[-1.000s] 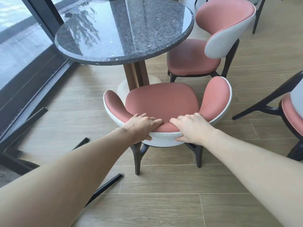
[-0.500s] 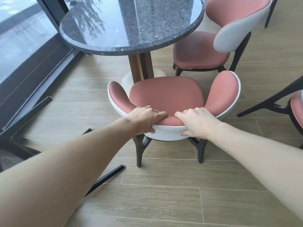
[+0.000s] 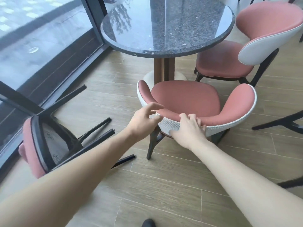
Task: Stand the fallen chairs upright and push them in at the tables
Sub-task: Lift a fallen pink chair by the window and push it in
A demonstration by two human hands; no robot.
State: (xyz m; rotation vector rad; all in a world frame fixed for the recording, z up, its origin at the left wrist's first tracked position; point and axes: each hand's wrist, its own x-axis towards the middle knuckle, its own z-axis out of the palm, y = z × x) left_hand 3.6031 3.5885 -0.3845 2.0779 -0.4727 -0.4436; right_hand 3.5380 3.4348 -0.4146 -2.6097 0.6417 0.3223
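Upright chair (image 3: 185, 97) at bench (image 3: 167, 25): right hand (image 3: 188, 128) grips backrest, left hand (image 3: 144, 118) loose, empty; shove straight to 12 o'clock w/ both, then fallen chair (image 3: 41, 136), 9 o'clock.

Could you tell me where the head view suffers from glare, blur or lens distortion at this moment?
Head view: daylight glare and tree reflections sheen the round table top; wide-angle distortion bows the window frame and floor lines; slight motion blur softens the left hand, open beside the upright chair, while the right hand gripping its backrest and the fallen chair look fairly sharp.
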